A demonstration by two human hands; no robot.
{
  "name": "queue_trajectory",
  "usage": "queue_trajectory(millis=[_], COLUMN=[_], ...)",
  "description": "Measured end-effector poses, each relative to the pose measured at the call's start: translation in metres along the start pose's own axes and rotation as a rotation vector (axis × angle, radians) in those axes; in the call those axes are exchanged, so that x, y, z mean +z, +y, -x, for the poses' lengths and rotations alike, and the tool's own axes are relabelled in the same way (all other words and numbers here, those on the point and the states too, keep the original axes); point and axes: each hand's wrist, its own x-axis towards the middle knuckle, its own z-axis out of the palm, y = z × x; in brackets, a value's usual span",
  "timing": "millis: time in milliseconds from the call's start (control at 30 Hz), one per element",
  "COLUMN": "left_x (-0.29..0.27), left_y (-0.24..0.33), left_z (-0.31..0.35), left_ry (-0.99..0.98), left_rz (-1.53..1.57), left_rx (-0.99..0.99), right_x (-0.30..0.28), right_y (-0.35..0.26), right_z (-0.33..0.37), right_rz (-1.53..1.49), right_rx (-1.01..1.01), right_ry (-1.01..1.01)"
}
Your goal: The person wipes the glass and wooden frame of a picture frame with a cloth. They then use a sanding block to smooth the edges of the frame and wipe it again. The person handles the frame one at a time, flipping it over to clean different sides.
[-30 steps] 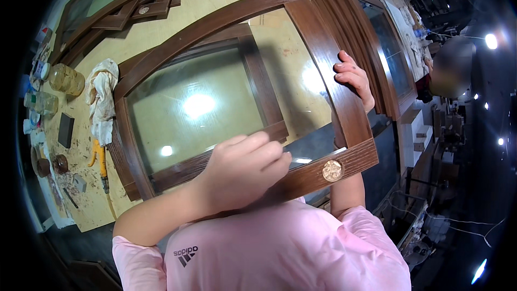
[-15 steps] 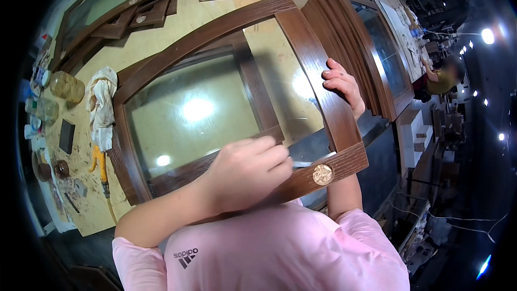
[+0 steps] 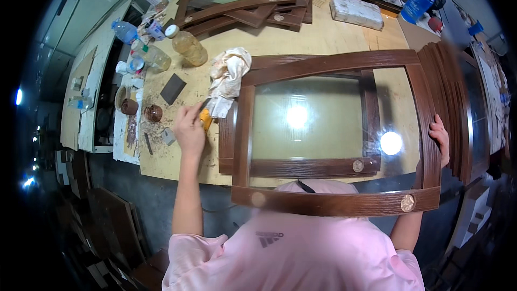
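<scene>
A brown wooden glazed cabinet door (image 3: 339, 199) with a round gold emblem is tilted up before my chest, over the table's front edge. The fingers of my right hand (image 3: 440, 137) wrap round its right side. Behind the glass lies a second glazed door (image 3: 296, 168). My left hand (image 3: 189, 127) is closed at the table's left part. A thin dark piece shows at its fingertips, too small to name. Right beside the fingers is a yellow tool (image 3: 205, 120), partly hidden. A stained white rag (image 3: 230, 73) lies just beyond it, touching the door's edge.
On the left stand bottles (image 3: 188, 47), small brown pots (image 3: 153, 112) and a dark flat block (image 3: 173, 89). More glazed doors (image 3: 253, 11) are stacked at the back, near a whitish wrapped block (image 3: 355, 13). Upright doors (image 3: 452, 108) lean at the right. A blue canister (image 3: 419, 2) stands behind.
My left hand has left the door and reached left to beside the yellow tool. My right hand still holds the door. The view has swung to the left.
</scene>
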Motion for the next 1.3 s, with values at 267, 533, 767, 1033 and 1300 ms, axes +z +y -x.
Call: queue_trajectory(millis=[267, 533, 767, 1033, 1300], left_x=[0.042, 0.142, 0.135, 0.145, 0.128], left_y=[-0.037, -0.037, 0.119, 0.069, -0.095], left_z=[-0.044, -0.124, -0.086, -0.091, -0.130], left_ry=[-0.079, -0.282, -0.365, -0.267, -0.244], left_rz=[-0.113, 0.437, 0.719, 0.119, 1.361], left_rx=[0.068, -0.141, 0.137, 0.354, -0.722], right_x=[-0.021, 0.019, 0.006, 0.000, 0.003], right_y=[0.024, -0.029, -0.036, -0.040, -0.040], right_z=[0.010, -0.038, -0.036, -0.024, -0.028], right_rz=[-0.048, -0.169, -0.112, -0.104, -0.186], right_rx=[-0.050, 0.122, 0.185, 0.254, 0.224], right_ry=[-0.206, 0.114, 0.173, 0.170, 0.194])
